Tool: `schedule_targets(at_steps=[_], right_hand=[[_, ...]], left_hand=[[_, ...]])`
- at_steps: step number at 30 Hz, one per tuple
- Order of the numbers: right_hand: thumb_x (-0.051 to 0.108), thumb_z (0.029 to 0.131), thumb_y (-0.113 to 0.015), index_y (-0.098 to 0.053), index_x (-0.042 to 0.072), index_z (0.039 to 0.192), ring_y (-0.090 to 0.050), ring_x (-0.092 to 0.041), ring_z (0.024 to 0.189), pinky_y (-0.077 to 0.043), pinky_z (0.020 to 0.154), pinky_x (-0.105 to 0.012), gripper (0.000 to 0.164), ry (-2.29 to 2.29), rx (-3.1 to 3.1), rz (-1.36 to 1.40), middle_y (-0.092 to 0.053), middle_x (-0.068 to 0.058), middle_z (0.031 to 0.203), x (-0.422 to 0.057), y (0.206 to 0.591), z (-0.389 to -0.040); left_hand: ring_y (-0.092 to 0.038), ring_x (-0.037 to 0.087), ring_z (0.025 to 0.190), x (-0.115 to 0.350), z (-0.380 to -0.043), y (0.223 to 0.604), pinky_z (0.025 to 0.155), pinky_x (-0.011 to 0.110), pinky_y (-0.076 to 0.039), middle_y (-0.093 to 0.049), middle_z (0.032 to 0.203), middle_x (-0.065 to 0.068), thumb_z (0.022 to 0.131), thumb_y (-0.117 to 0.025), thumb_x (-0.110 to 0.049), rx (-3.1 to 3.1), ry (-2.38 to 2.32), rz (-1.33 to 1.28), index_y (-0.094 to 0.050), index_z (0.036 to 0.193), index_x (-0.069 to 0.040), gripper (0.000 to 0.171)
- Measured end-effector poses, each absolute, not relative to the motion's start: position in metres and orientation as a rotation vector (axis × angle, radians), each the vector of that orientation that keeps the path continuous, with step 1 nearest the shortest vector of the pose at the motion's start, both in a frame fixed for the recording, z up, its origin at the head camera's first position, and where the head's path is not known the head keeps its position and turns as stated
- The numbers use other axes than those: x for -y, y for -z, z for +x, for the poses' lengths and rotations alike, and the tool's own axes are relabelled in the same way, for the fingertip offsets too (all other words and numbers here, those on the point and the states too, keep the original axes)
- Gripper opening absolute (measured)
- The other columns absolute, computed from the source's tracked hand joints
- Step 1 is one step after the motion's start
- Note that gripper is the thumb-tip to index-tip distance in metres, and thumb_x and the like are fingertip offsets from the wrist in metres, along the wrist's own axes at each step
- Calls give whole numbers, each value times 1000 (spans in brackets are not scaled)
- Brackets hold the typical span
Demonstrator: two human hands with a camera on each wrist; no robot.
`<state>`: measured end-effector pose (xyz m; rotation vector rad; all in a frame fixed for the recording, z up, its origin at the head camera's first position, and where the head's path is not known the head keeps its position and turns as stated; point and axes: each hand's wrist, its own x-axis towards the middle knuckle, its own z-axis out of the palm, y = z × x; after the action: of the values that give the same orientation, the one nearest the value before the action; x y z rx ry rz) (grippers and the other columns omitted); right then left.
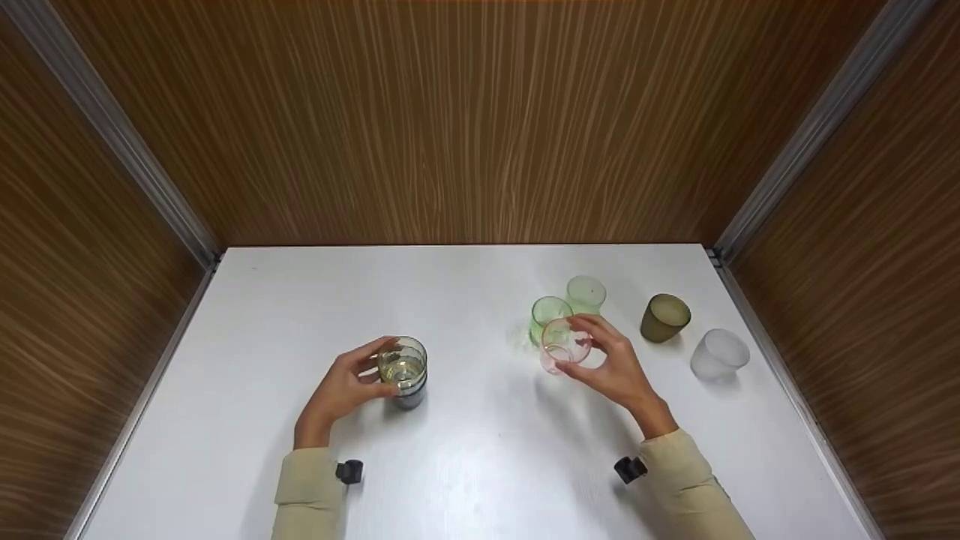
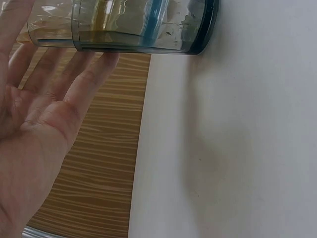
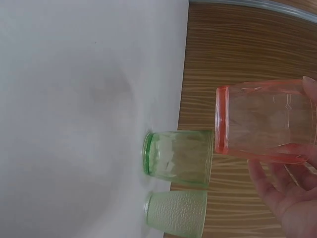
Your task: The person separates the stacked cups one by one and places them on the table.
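Observation:
My left hand point(image 1: 346, 386) curls its fingers and thumb round the upper part of a stack of nested see-through glasses point(image 1: 409, 390), left of the table's middle. In the left wrist view the stacked glasses point(image 2: 133, 29) show a thick blue-grey base at the bottom and yellowish glass inside. My right hand point(image 1: 621, 369) pinches a pink glass point(image 3: 262, 121) near its rim and holds it upright, raised above the table. Just behind it stand a clear green glass point(image 3: 181, 156) and a pale green textured glass point(image 3: 176, 213), side by side.
An olive-brown cup point(image 1: 661, 322) and a frosted white glass point(image 1: 716, 358) stand at the right of the white table point(image 1: 465, 465). Wood-grain panels point(image 1: 465, 127) wall the table at the back and on both sides.

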<state>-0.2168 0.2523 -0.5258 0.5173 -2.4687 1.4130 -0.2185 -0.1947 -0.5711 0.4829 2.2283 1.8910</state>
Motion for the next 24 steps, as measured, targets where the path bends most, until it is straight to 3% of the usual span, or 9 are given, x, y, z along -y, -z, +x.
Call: schedule_targets(at_steps=[12, 24], right_hand=[[5, 70, -94, -68, 3, 133, -61, -11, 118, -55, 89, -14, 68, -1353, 2501, 447, -65, -11, 137, -273, 530, -217], [-2, 69, -93, -68, -1, 130, -63, -27, 118, -58, 88, -15, 66, -1388, 2481, 380, -65, -16, 135, -295, 542, -216]], left_hand=[[-54, 41, 139, 194, -217, 569, 111, 35, -53, -54, 152, 18, 75, -91, -8, -2217, -1897, 481, -51, 153, -12, 88], [-55, 41, 138, 195, -218, 571, 109, 32, -54, -55, 151, 19, 75, -91, -9, -2222, -1897, 505, -51, 152, -11, 87]])
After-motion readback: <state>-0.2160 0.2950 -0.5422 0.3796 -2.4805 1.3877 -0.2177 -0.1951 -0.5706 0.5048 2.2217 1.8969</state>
